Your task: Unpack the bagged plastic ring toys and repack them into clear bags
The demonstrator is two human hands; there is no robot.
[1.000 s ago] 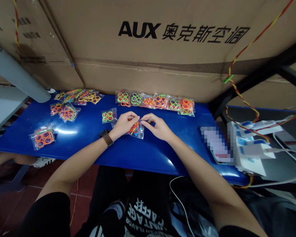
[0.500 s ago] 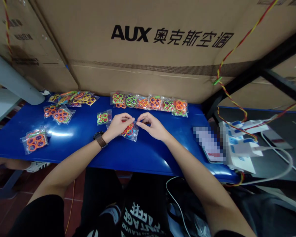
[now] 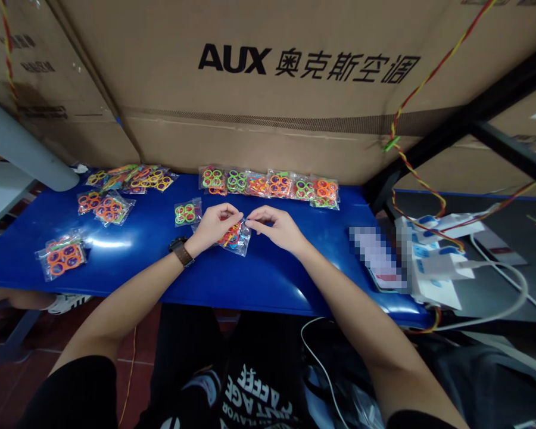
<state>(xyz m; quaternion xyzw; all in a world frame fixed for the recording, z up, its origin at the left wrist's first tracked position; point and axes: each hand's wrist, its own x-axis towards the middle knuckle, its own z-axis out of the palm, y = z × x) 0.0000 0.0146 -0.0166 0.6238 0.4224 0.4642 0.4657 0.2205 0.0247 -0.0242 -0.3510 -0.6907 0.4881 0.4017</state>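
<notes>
I'm watching left hand [image 3: 212,227] and right hand [image 3: 279,229] pinching a clear bag [image 3: 236,239] by its upper edge, over the worktop [image 3: 268,280]. Pose is matching a second ago, only my view shifting; edge work is continuing. Beyond, bagged rings [image 3: 280,184] are lining up before cardboard [image 3: 295,24].

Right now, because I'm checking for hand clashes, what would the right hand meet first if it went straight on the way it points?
The right hand would most likely meet the left hand, whose fingertips face it; depth is unclear, so the plastic bag might come first.
</notes>
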